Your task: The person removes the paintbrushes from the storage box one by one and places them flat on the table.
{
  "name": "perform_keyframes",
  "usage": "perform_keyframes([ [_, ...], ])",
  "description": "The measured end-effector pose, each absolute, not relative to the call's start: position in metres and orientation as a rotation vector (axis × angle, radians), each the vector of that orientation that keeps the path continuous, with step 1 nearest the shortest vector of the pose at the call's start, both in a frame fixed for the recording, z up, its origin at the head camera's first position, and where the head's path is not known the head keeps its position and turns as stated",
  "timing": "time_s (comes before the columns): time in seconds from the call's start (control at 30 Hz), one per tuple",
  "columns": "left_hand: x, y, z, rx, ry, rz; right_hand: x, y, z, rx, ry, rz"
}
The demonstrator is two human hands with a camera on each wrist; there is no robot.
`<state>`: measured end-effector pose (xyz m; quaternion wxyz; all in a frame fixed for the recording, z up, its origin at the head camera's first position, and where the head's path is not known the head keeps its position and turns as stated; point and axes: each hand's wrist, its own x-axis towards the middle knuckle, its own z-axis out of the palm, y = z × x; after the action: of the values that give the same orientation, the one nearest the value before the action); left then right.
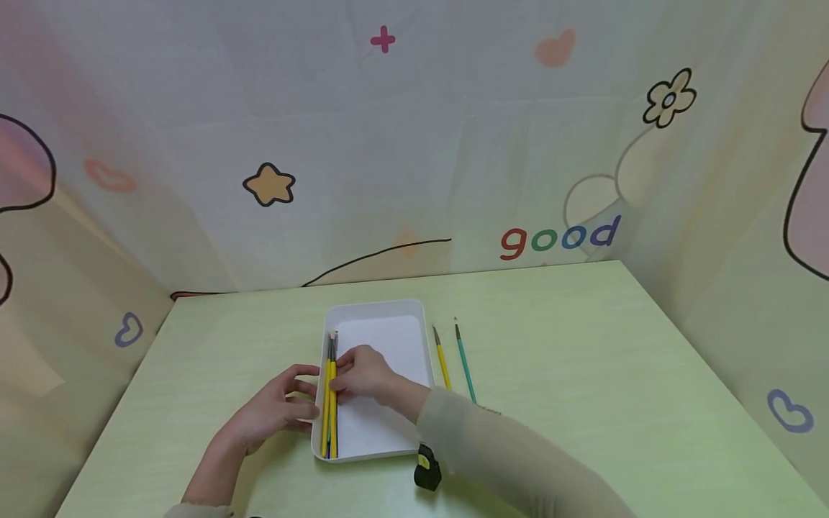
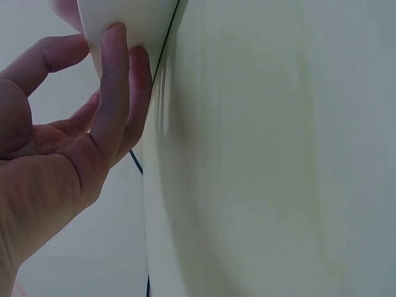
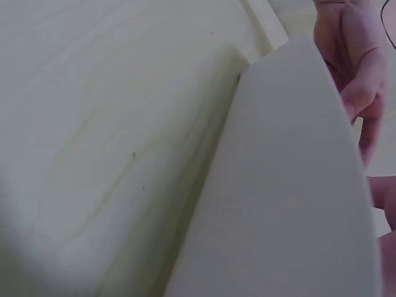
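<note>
A shallow white tray (image 1: 382, 327) lies on the table, with several paintbrushes (image 1: 333, 414), mostly yellow-handled, lined up lengthwise along its left wall. My right hand (image 1: 365, 374) reaches into the tray from the right, its bent thumb and fingers pinching at the rightmost of these brushes. On the other side, my left hand (image 1: 275, 406) rests relaxed, fingertips against the tray's outer left wall. The left wrist view shows those fingers (image 2: 114, 74) touching the white wall. In the right wrist view the tray's outer side (image 3: 278, 179) covers most of my right hand.
Right of the tray lie a yellow paintbrush (image 1: 442, 360) and a green paintbrush (image 1: 463, 360), their lower ends behind my right sleeve (image 1: 505, 446). A small black-and-yellow object (image 1: 427, 469) sits by the tray's near right corner. A printed curtain (image 1: 414, 165) hangs behind the table (image 1: 583, 345).
</note>
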<state>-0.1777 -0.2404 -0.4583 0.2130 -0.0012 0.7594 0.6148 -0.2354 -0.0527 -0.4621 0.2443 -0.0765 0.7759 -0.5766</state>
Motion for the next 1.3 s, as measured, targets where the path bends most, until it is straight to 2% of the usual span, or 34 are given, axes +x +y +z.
perform_keyframes([
  [0.6, -0.176, -0.241, -0.459, 0.011, 2.094, 1.732, -0.237, -0.040, -0.462, -0.097, 1.983, -1.714],
  [1.3, -0.175, -0.237, -0.457, -0.057, 2.125, 1.701, -0.233, 0.015, -0.429, -0.107, 1.865, -1.786],
])
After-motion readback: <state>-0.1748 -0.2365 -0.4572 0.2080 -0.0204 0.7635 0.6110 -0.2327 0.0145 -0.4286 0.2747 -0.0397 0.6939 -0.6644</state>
